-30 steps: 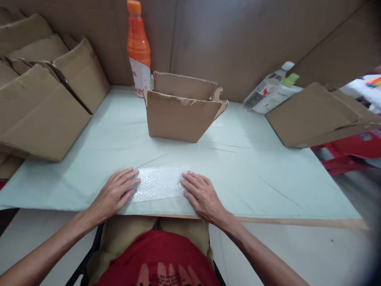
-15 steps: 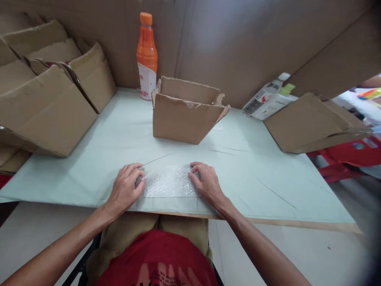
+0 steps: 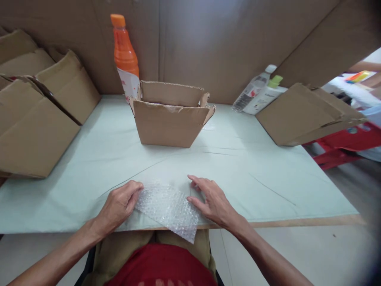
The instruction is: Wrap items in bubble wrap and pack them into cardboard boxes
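Note:
A small sheet of clear bubble wrap (image 3: pixel 169 209) lies skewed at the near edge of the pale green table (image 3: pixel 244 167), one corner hanging over the edge. My left hand (image 3: pixel 120 204) pinches its left end between thumb and fingers. On the right end, my right hand (image 3: pixel 212 200) rests with fingers spread and touching the sheet. An open cardboard box (image 3: pixel 169 117) stands upright in the middle of the table, beyond both hands.
An orange bottle (image 3: pixel 125 55) stands behind the box by the brown wall. Folded cardboard boxes (image 3: pixel 38 111) pile up at the left. Two pale bottles (image 3: pixel 257 91) lie at the back right beside another flattened box (image 3: pixel 306 115). Red plastic furniture (image 3: pixel 345 145) sits off the right edge.
The bubble wrap lay flat and square under both palms; now it is turned askew and pulled toward me, a corner past the table edge. My left hand went from flat to pinching.

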Tool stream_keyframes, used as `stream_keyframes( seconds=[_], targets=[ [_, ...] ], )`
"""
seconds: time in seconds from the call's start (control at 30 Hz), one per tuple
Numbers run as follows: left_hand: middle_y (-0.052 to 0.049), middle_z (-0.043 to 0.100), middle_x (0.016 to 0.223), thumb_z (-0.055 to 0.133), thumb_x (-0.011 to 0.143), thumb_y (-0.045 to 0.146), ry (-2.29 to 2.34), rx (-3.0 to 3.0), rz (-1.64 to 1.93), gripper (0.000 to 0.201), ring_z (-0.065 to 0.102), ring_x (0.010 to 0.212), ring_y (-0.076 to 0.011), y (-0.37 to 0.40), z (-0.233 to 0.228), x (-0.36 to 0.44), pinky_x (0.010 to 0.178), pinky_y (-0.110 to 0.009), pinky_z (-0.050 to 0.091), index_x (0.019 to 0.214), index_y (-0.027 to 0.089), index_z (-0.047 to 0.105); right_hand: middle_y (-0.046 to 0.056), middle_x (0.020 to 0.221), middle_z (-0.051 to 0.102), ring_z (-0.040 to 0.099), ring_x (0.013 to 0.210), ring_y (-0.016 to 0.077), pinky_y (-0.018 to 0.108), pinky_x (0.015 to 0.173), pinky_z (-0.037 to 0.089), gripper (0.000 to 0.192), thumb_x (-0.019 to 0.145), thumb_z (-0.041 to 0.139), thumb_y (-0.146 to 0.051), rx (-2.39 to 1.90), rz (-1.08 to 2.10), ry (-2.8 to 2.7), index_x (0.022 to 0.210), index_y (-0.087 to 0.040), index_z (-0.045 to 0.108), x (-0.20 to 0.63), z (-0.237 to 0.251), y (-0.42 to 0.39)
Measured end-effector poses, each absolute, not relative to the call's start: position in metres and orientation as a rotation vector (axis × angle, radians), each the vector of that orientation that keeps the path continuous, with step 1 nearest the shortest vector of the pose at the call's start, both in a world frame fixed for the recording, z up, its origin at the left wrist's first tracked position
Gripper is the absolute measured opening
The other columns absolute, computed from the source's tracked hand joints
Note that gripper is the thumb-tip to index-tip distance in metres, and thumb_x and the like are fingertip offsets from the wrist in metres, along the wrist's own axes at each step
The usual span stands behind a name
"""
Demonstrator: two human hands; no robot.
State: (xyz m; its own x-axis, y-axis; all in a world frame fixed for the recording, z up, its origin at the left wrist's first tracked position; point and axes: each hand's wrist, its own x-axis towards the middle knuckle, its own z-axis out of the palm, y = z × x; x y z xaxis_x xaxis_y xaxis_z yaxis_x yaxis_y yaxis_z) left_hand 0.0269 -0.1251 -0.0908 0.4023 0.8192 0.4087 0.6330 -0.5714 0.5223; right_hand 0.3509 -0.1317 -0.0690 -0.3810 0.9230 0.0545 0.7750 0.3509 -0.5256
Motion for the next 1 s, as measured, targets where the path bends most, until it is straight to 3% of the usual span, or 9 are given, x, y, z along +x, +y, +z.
stream_keyframes(
  seconds=[0.1, 0.2, 0.3, 0.4, 0.6, 0.73, 0.83, 0.9, 1.0],
  targets=[
    [-0.004, 0.072, 0.093, 0.047, 0.093, 0.002, 1.158, 2.481, 0.986, 0.025, 0.071, 0.083, -0.0133, -0.127, -0.082, 0.034, 0.074, -0.021, 0.056, 0.102, 0.020, 0.063, 0.017, 0.136, 0.063, 0.059, 0.122, 0.0337, 0.054, 0.102, 0.047, 0.060, 0.088, 0.069, -0.040, -1.435, 0.655, -2.308, 0.142, -0.020, 0.053, 0.345, -0.064, -0.131],
    [-0.008, 0.073, 0.099, 0.052, 0.092, 0.003, 1.078, 2.600, 1.149, 0.025, 0.072, 0.089, -0.0161, -0.130, -0.068, 0.046, 0.080, -0.025, 0.057, 0.105, 0.018, 0.066, 0.015, 0.145, 0.058, 0.056, 0.130, 0.0309, 0.047, 0.106, 0.047, 0.074, 0.085, 0.074, -0.042, -1.311, 0.970, -2.249, 0.150, -0.022, 0.045, 0.328, -0.063, -0.126],
    [-0.008, 0.074, 0.098, 0.052, 0.092, 0.002, 1.034, 2.602, 1.225, 0.023, 0.071, 0.089, -0.0149, -0.129, -0.053, 0.051, 0.082, -0.024, 0.057, 0.102, 0.017, 0.068, 0.007, 0.119, 0.072, 0.068, 0.099, 0.0217, 0.032, 0.084, 0.055, 0.045, 0.089, 0.070, -0.039, -1.194, 1.390, -2.154, 0.130, -0.023, 0.064, 0.315, -0.065, -0.123],
    [-0.005, 0.075, 0.094, 0.053, 0.091, 0.001, 1.186, 2.496, 1.257, 0.025, 0.072, 0.086, -0.0124, -0.125, -0.044, 0.043, 0.081, -0.021, 0.057, 0.100, 0.018, 0.069, 0.003, 0.092, 0.074, 0.068, 0.080, 0.0176, 0.027, 0.072, 0.053, 0.021, 0.091, 0.065, -0.037, -1.193, 1.511, -2.008, 0.098, -0.019, 0.073, 0.319, -0.066, -0.124],
    [-0.001, 0.077, 0.087, 0.053, 0.094, 0.014, 1.333, 2.361, 1.262, 0.021, 0.074, 0.081, -0.0154, -0.099, -0.014, 0.036, 0.074, -0.027, 0.059, 0.095, 0.023, 0.072, 0.005, 0.098, 0.077, 0.073, 0.089, 0.0216, 0.035, 0.083, 0.059, 0.023, 0.086, 0.072, -0.037, -1.310, 1.024, -1.803, 0.103, -0.022, 0.072, 0.354, -0.021, -0.102],
    [0.000, 0.078, 0.093, 0.053, 0.092, 0.021, 1.450, 2.442, 1.436, 0.024, 0.071, 0.086, -0.0169, -0.047, 0.051, 0.051, 0.083, -0.033, 0.058, 0.098, 0.022, 0.076, 0.003, 0.091, 0.075, 0.071, 0.080, 0.0190, 0.034, 0.076, 0.060, 0.022, 0.083, 0.077, -0.034, -1.232, 0.547, -1.744, 0.100, -0.021, 0.071, 0.358, 0.053, -0.038],
    [-0.001, 0.076, 0.090, 0.051, 0.090, 0.023, 1.520, 2.481, 1.462, 0.032, 0.067, 0.081, -0.0137, 0.008, 0.101, 0.063, 0.081, -0.028, 0.053, 0.105, 0.013, 0.077, 0.003, 0.092, 0.075, 0.068, 0.084, 0.0147, 0.029, 0.081, 0.055, 0.016, 0.080, 0.078, -0.022, -1.221, 0.148, -1.747, 0.093, -0.016, 0.071, 0.352, 0.104, 0.026],
    [0.000, 0.072, 0.084, 0.046, 0.089, 0.024, 1.576, 2.472, 1.223, 0.039, 0.066, 0.080, -0.0123, 0.046, 0.120, 0.068, 0.080, -0.027, 0.050, 0.107, 0.006, 0.076, 0.003, 0.093, 0.075, 0.065, 0.082, 0.0114, 0.025, 0.076, 0.051, 0.015, 0.082, 0.074, -0.019, -1.324, 0.101, -1.809, 0.094, -0.010, 0.071, 0.350, 0.122, 0.065],
    [0.001, 0.064, 0.068, 0.044, 0.083, 0.019, 1.632, 2.414, 0.819, 0.039, 0.065, 0.078, -0.0144, 0.095, 0.121, 0.075, 0.081, -0.032, 0.048, 0.087, -0.001, 0.076, 0.002, 0.082, 0.072, 0.062, 0.076, 0.0099, 0.027, 0.074, 0.048, 0.022, 0.084, 0.067, -0.023, -1.524, 0.200, -2.059, 0.092, -0.004, 0.073, 0.348, 0.117, 0.110]
  ],
)
